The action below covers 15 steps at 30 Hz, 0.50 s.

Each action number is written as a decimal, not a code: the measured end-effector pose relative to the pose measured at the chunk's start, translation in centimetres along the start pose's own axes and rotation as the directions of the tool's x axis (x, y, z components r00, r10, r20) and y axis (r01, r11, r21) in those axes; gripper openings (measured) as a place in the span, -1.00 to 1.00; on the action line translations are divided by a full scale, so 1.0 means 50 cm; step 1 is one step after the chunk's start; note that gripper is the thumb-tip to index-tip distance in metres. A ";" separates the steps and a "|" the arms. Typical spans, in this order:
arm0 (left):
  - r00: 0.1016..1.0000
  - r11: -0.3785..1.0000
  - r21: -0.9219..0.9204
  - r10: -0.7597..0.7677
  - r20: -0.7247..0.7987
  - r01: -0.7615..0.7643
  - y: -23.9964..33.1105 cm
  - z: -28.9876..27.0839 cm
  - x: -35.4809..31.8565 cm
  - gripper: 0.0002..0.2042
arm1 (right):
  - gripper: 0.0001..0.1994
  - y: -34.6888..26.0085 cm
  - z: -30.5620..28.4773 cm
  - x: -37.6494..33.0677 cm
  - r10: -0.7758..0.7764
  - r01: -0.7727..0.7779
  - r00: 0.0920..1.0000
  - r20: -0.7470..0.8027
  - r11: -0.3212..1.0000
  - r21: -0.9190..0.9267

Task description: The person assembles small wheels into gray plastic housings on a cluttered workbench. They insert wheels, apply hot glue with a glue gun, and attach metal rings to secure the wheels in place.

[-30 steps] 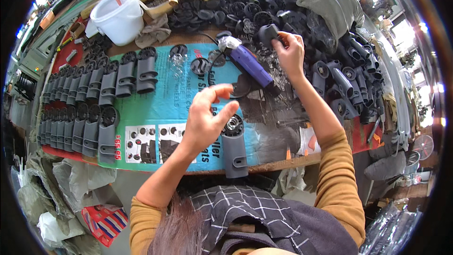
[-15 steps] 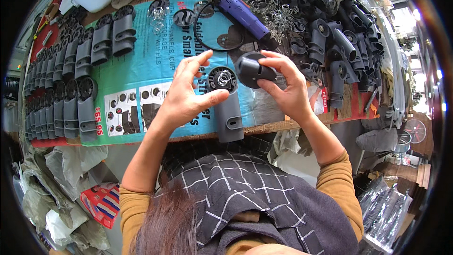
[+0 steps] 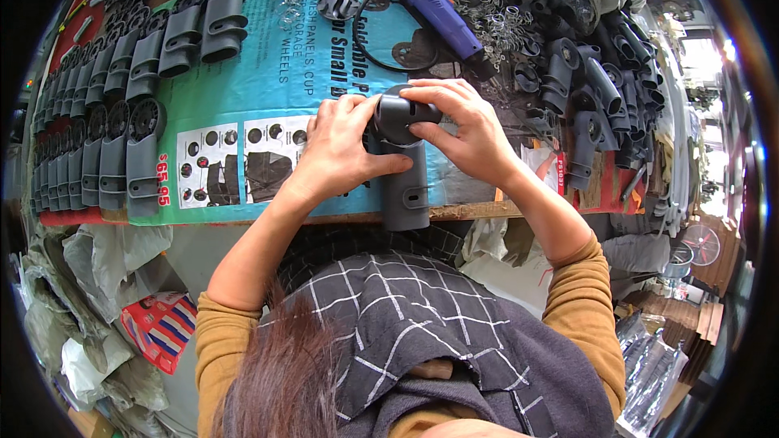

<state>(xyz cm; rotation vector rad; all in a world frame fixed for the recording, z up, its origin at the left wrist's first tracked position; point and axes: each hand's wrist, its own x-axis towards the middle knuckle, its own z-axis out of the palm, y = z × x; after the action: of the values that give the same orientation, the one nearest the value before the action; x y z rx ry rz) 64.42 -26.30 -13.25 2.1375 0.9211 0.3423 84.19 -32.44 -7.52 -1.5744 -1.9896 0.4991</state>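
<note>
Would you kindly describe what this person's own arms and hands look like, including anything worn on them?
The left sleeve and right sleeve are plain mustard-brown, pushed up and bunched near the elbows. The left hand and right hand are bare, without gloves, and no watch or bracelet is in sight.

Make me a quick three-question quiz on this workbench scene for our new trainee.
1. What does the right hand grip?
2. True or false: the purple tool lies to the right of the rows of grey parts.
3. Which is nearest the left hand? (a) white bucket (b) grey tube (c) purple tool

Key: 1. A dark round cap. 2. True. 3. b.
</note>
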 end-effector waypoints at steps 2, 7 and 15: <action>1.000 1.000 -0.014 0.003 -0.001 -0.003 -0.001 0.000 0.002 -0.13 | -0.63 0.005 0.002 0.002 -0.027 0.027 0.999 0.023 1.000 -0.005; 0.998 0.997 -0.049 0.055 -0.034 -0.056 -0.015 0.000 0.003 -0.16 | -0.63 0.010 -0.030 -0.010 0.052 -0.044 0.997 -0.059 0.989 0.139; 0.999 0.996 -0.078 0.047 -0.024 -0.049 -0.017 0.001 -0.002 -0.15 | -0.65 0.014 -0.027 -0.015 0.131 -0.115 0.989 -0.067 0.970 0.214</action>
<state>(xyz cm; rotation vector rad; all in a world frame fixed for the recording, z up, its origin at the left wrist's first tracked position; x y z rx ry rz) 63.97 -26.02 -13.89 2.0902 0.8565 0.4203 85.69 -33.05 -7.01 -1.5661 -1.7260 0.6611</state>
